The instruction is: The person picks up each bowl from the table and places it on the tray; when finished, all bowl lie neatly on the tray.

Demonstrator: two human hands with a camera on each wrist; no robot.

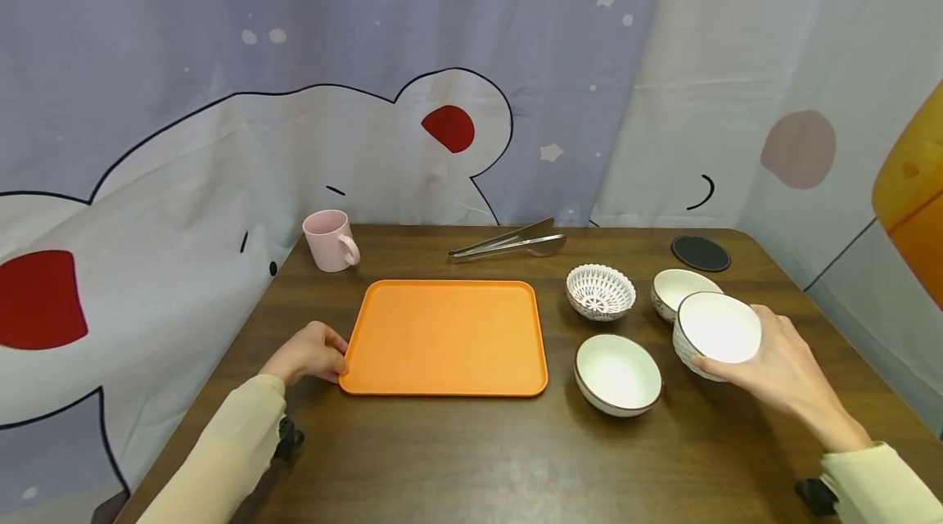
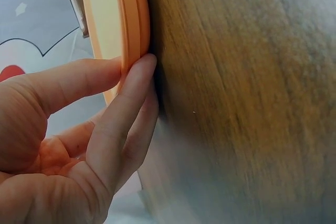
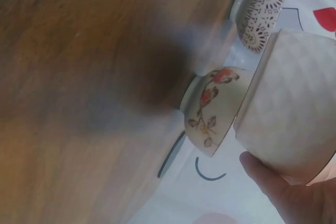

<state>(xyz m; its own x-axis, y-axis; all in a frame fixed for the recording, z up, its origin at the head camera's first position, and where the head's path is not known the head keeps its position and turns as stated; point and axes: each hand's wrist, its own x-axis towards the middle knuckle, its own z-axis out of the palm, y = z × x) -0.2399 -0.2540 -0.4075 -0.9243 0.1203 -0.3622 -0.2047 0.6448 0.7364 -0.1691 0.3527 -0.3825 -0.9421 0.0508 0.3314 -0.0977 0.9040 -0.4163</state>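
Observation:
My left hand (image 1: 313,352) pinches the near left corner of an orange tray (image 1: 445,336). Up close in the left wrist view, thumb and fingertips meet at the tray's rim (image 2: 131,19), low beside the wood. On the right side, my right hand (image 1: 784,360) grips a white bowl (image 1: 718,327) with a dark rim, thumb on its near side. The right wrist view shows that bowl's quilted outer wall (image 3: 289,98) lifted off the table. Just behind it stands a floral bowl (image 3: 215,108), partly overlapped in the head view.
Left of the held bowl are a plain pale bowl (image 1: 617,377) and a patterned white bowl (image 1: 600,292). A black coaster (image 1: 701,253) lies at the back right. Metal tongs (image 1: 508,242) rest along the back edge, and a pink mug (image 1: 329,241) stands behind the tray's left side.

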